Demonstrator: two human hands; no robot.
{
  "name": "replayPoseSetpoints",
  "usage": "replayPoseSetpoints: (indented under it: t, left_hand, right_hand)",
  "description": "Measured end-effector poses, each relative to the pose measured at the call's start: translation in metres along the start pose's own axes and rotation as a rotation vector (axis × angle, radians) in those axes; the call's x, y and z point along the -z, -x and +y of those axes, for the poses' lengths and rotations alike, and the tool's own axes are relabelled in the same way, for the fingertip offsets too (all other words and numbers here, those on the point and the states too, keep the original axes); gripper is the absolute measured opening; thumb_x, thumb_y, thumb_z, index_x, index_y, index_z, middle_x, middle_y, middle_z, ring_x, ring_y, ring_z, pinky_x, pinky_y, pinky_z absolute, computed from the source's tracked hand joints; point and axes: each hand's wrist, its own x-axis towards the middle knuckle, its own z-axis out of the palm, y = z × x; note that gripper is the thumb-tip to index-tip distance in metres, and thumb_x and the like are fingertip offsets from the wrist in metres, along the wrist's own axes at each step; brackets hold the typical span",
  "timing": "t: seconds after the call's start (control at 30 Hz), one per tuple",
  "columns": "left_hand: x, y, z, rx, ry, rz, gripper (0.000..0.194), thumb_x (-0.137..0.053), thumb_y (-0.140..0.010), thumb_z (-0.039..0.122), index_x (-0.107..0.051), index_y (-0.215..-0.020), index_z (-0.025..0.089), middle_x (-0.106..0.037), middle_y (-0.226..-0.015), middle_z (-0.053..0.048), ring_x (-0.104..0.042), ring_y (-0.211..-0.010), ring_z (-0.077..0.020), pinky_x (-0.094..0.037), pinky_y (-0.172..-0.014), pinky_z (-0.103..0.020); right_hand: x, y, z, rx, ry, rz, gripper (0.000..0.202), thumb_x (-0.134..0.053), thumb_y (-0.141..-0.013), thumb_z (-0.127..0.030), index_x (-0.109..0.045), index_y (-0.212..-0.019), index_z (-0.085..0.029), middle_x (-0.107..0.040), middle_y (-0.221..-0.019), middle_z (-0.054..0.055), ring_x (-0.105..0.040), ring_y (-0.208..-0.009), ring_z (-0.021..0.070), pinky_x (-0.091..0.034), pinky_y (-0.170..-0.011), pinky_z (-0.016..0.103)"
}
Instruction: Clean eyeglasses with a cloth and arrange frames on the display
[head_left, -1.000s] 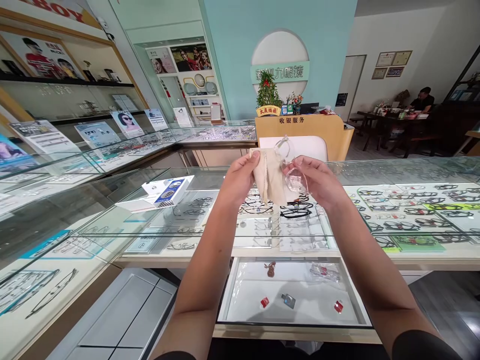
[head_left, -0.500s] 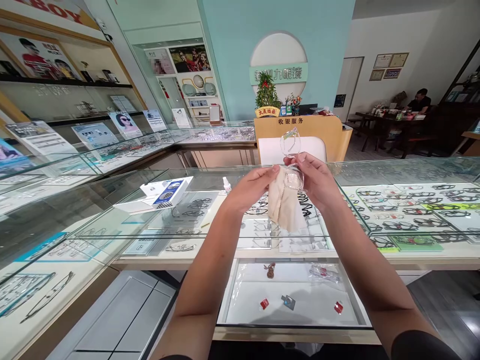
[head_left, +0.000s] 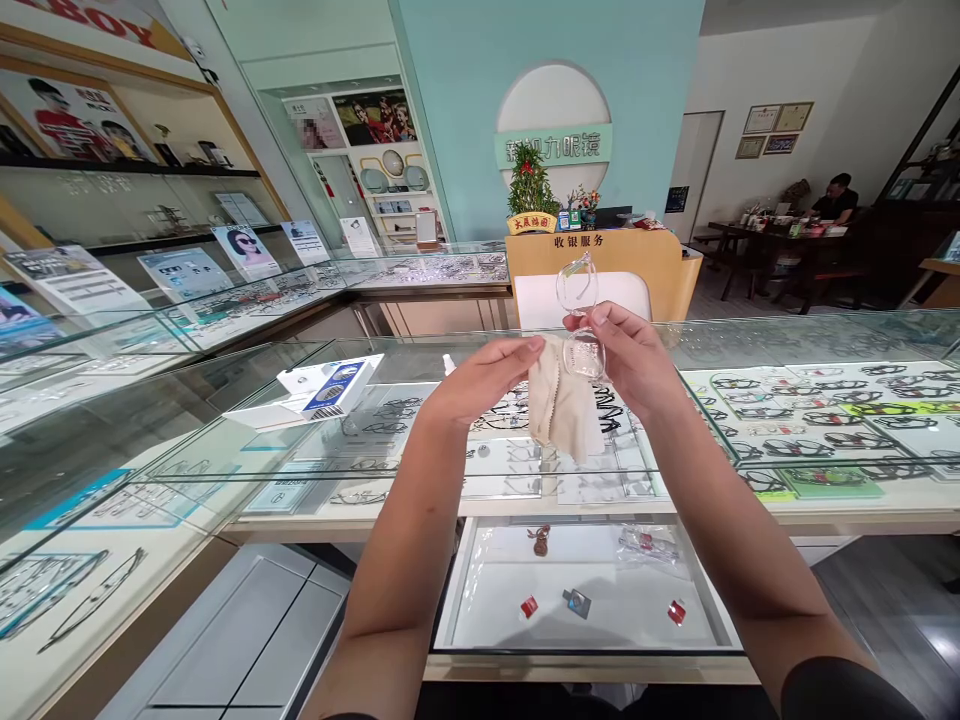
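Clear-framed eyeglasses [head_left: 583,355] are held up over the glass counter, turned so one lens is above the other. My right hand [head_left: 628,352] pinches them near the bridge between thumb and fingers. A beige cleaning cloth [head_left: 559,410] hangs down just left of the lower lens. My left hand [head_left: 491,375] grips the cloth's upper edge between thumb and fingers. Cloth and lower lens overlap in the view; I cannot tell whether they touch.
A glass display counter [head_left: 420,465] with rows of eyeglass frames lies below my hands. On it stand an opened white-and-blue box [head_left: 322,390] and a small white bottle [head_left: 448,364]. An open drawer [head_left: 480,630] holds several small items. A person [head_left: 836,200] sits at a back table.
My left hand has moved slightly left with the cloth, uncovering more of the lower lens. My right hand keeps hold of the eyeglasses, nearly unmoved.
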Motion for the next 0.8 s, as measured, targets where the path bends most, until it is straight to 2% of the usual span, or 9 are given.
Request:
replayPoseSetpoints:
  t: [0.13, 0.27, 0.5, 0.6, 0.8]
  left_hand:
    - [-0.006, 0.002, 0.007, 0.006, -0.07, -0.034, 0.055, -0.074, -0.096, 0.07, -0.078, -0.088, 0.016, -0.075, -0.092, -0.007, -0.066, -0.093, -0.0203, -0.051, -0.09, -0.035]
    - [-0.013, 0.002, 0.009, 0.014, -0.083, -0.028, 0.055, -0.075, -0.095, 0.07, -0.076, -0.086, 0.016, -0.07, -0.085, -0.003, -0.059, -0.086, -0.0163, -0.048, -0.089, -0.033]
    - [-0.021, -0.001, 0.007, 0.02, -0.051, 0.018, 0.059, -0.077, -0.092, 0.072, -0.069, -0.075, 0.017, -0.063, -0.077, 0.0, -0.055, -0.078, -0.0144, -0.048, -0.082, -0.032]
    - [-0.018, 0.0, 0.005, 0.04, -0.033, 0.043, 0.058, -0.08, -0.089, 0.072, -0.071, -0.074, 0.017, -0.066, -0.077, -0.001, -0.058, -0.078, -0.0148, -0.05, -0.083, -0.033]
    - [-0.01, 0.004, -0.001, 0.078, 0.041, 0.037, 0.053, -0.084, -0.086, 0.071, -0.082, -0.089, 0.018, -0.076, -0.088, -0.006, -0.069, -0.091, -0.0203, -0.055, -0.098, -0.041]
  right_hand:
    - [-0.002, 0.0, 0.003, -0.015, 0.007, -0.023, 0.041, -0.097, -0.078, -0.06, -0.074, -0.081, -0.027, -0.078, -0.101, 0.001, -0.07, -0.107, 0.0211, -0.053, -0.091, 0.033]
    - [-0.003, 0.0, 0.001, -0.02, 0.049, -0.05, 0.041, -0.096, -0.078, -0.062, -0.075, -0.079, -0.027, -0.078, -0.098, 0.002, -0.07, -0.115, 0.0244, -0.054, -0.092, 0.033]
    - [-0.006, 0.002, -0.002, -0.053, 0.085, -0.143, 0.045, -0.096, -0.076, -0.064, -0.075, -0.077, -0.025, -0.075, -0.09, 0.0, -0.064, -0.084, 0.0178, -0.054, -0.079, 0.032]
    - [-0.004, 0.002, -0.001, -0.037, 0.092, -0.142, 0.044, -0.095, -0.078, -0.064, -0.076, -0.079, -0.025, -0.073, -0.088, 0.0, -0.062, -0.083, 0.0165, -0.052, -0.078, 0.031]
    - [0.002, -0.002, 0.006, 0.034, 0.099, -0.048, 0.038, -0.095, -0.08, -0.061, -0.078, -0.081, -0.027, -0.078, -0.097, 0.001, -0.069, -0.101, 0.0202, -0.053, -0.09, 0.034]
